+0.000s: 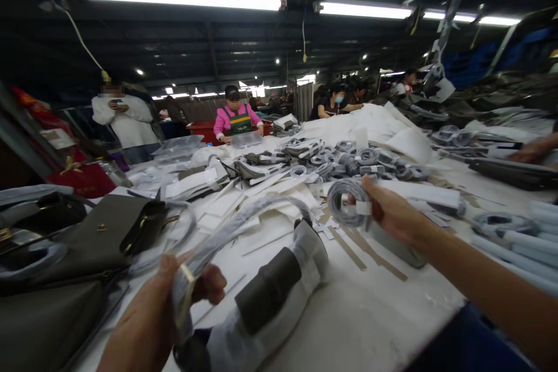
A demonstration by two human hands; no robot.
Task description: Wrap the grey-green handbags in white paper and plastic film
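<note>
My left hand is closed around the plastic-wrapped handle of a dark olive bag, near a gold-coloured metal fitting. The bag lies on the table in front of me, partly covered in white wrapping. My right hand, farther forward, pinches a coiled strap in clear wrap with a small white band on it. Behind that coil lies a heap of similar coiled straps.
Dark olive bags crowd the left side of the table. White paper sheets are heaped at the back, and brown paper strips lie near the middle. Pale rolls are at the right. A person in a pink top works across the table.
</note>
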